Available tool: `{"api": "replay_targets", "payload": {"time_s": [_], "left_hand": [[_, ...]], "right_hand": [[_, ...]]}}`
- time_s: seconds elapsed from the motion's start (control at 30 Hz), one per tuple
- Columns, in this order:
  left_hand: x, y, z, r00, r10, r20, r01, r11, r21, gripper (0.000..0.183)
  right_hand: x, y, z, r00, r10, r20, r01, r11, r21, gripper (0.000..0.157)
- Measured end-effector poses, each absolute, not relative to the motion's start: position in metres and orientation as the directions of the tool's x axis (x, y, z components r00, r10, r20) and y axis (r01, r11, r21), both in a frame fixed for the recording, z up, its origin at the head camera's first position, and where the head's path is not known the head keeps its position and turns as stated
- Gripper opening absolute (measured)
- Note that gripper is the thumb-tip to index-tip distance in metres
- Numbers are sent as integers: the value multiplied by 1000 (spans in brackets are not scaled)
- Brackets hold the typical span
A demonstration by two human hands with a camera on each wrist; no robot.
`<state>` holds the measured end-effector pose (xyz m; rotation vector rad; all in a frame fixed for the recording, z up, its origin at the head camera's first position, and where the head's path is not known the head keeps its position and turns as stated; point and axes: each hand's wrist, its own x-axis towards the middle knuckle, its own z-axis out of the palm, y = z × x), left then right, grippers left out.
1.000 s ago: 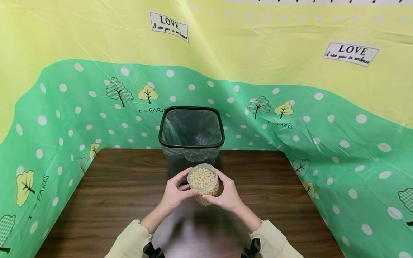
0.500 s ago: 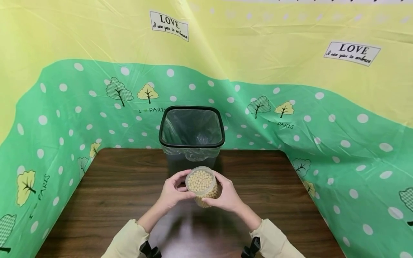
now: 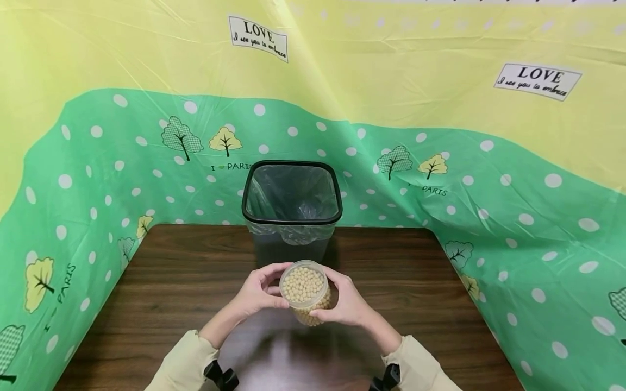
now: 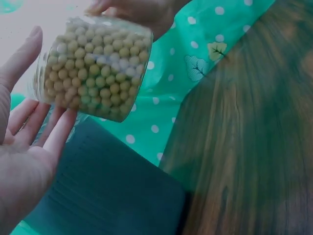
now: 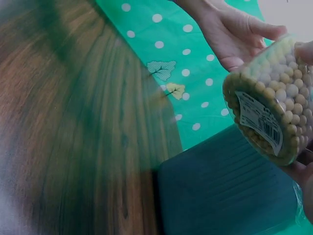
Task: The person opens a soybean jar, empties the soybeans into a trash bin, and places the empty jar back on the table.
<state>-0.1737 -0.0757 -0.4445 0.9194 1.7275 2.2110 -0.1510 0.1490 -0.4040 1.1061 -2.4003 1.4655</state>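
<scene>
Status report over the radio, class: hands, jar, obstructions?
Right hand gripping clear jar of beige balls; left hand touching it. Jar raised, tilted. Lined bin beyond; nothing visibly blocking.

The table (image 3: 171, 282) has a dark brown wood-grain top with rounded far corners, a pale sheen across its near middle and soft, dark shadows around that shine. Near the middle of its far edge, a dark grey bin (image 3: 293, 252) stands upright on it, with a black rim (image 3: 293, 221) and a clear plastic liner (image 3: 298, 235).
</scene>
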Motion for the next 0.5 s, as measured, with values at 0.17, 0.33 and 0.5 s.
{"api": "replay_targets", "payload": {"time_s": [0.17, 0.33, 0.5], "left_hand": [[-165, -67, -446, -867, 361, 343, 258, -263, 930, 66], [-160, -63, -445, -883, 308, 353, 305, -195, 932, 65], [-165, -66, -440, -818, 409, 405, 349, -208, 914, 73]], "right_hand": [[-152, 145, -415, -713, -431, 554, -694, 320, -644, 77], [-163, 149, -436, -707, -388, 592, -707, 360, -608, 83], [-166, 155, -441, -732, -456, 506, -655, 267, -707, 79]]}}
